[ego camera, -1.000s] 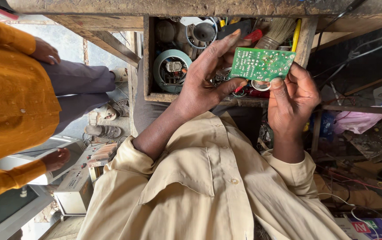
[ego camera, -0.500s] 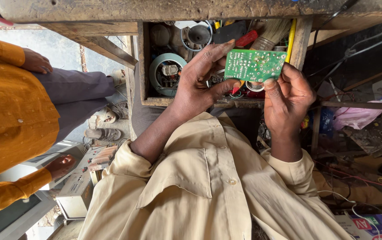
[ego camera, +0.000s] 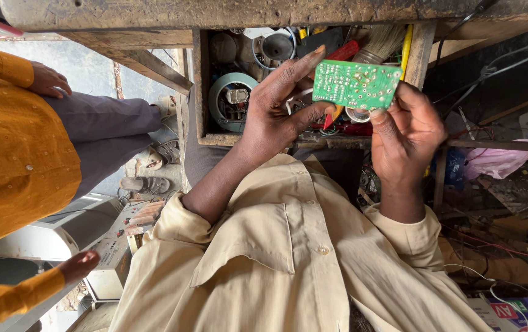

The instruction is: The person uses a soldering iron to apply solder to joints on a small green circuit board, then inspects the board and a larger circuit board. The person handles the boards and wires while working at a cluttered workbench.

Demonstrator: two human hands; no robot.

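I hold a small green circuit board [ego camera: 355, 84] up between both hands, solder side toward me. My left hand [ego camera: 276, 117] grips its left edge, thumb underneath and index finger stretched up along the side. My right hand [ego camera: 405, 132] pinches the right lower corner with thumb and fingers. The board hangs in front of an open wooden drawer [ego camera: 201, 92]. My beige shirt [ego camera: 288, 258] fills the lower middle of the view.
The drawer holds a round teal motor part [ego camera: 230, 101], a brush [ego camera: 382, 42], red and yellow tool handles and wire coils. A person in an orange top [ego camera: 18, 160] sits at the left. A white appliance [ego camera: 61, 237] is lower left; tangled wires [ego camera: 497, 246] and clutter are at right.
The board and both hands have stayed almost in place, drifting slightly left and up. The person at the left has shifted a little.
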